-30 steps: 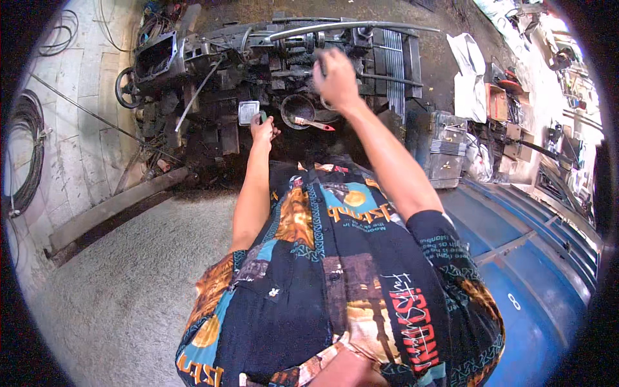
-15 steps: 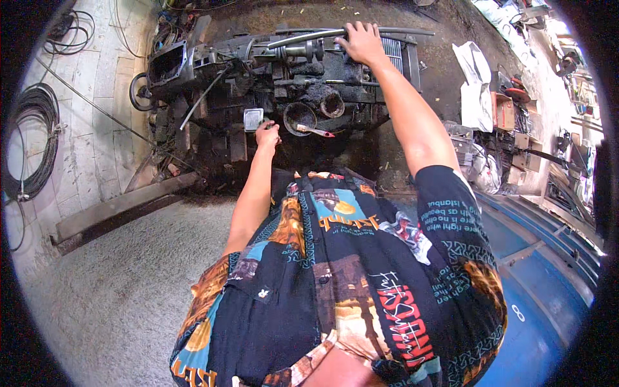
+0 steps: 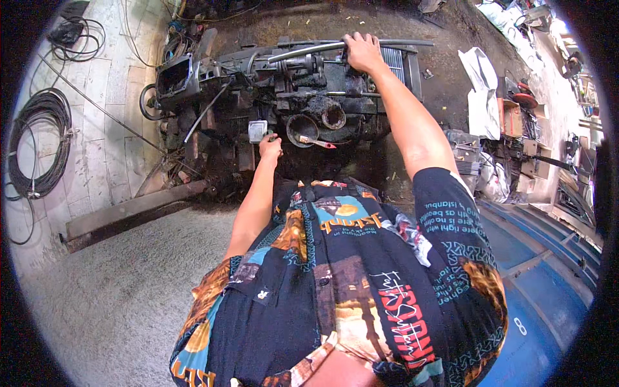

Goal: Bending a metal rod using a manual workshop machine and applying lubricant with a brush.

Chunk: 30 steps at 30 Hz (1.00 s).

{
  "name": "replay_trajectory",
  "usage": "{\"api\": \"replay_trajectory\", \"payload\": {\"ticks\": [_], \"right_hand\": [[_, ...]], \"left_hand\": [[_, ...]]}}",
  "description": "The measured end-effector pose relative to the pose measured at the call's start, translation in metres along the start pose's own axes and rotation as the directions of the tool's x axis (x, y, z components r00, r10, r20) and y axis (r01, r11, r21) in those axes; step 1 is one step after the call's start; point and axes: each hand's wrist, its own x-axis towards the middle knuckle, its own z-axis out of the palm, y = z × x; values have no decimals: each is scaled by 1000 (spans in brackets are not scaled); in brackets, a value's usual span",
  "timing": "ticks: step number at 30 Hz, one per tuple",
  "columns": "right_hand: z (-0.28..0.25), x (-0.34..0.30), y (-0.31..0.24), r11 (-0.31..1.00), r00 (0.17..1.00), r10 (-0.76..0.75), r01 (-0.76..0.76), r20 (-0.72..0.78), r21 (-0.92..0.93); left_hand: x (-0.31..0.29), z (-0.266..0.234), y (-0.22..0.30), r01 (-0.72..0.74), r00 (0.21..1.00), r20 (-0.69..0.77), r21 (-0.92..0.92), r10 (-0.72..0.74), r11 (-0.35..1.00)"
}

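Note:
A dark, greasy machine [image 3: 303,84] lies across the far side in front of me. My right hand [image 3: 364,53] rests over a long grey metal bar [image 3: 309,50] along its far side, fingers curled across it and thumb apart on the near side. At a small pale square box [image 3: 258,131] on the near side, my left hand [image 3: 271,147] is closed against its right edge. What those fingers grip is too small to tell. Right of that hand, a paintbrush [image 3: 318,142] lies across the rim of a dark round pan [image 3: 293,132].
A thin rod [image 3: 205,115] slants down from the machine's left part. Coiled black cable [image 3: 39,142] hangs at the left wall. White sacking [image 3: 480,90], boxes [image 3: 511,119] and clutter stand on the right. A blue metal panel [image 3: 535,277] lies at the lower right.
The view has shifted, so the machine and box appear slightly lower. Both hands keep their places on the bar and at the box.

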Motion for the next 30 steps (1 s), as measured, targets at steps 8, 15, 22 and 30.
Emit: {"api": "replay_trajectory", "payload": {"ticks": [8,15,22,30], "right_hand": [[4,17,16,999,994,9,-15,110,49],[-2,12,3,996,996,-19,12,88,84],[-1,18,6,1000,978,27,-29,207,10],[3,17,13,997,999,-31,29,22,72]], "left_hand": [[4,-2,-3,-5,1000,14,-108,6,994],[10,-4,-8,26,1000,-7,-171,-27,985],[13,-2,-10,-17,999,-36,-125,13,992],[8,-1,-3,-41,997,-71,-33,38,999]]}}
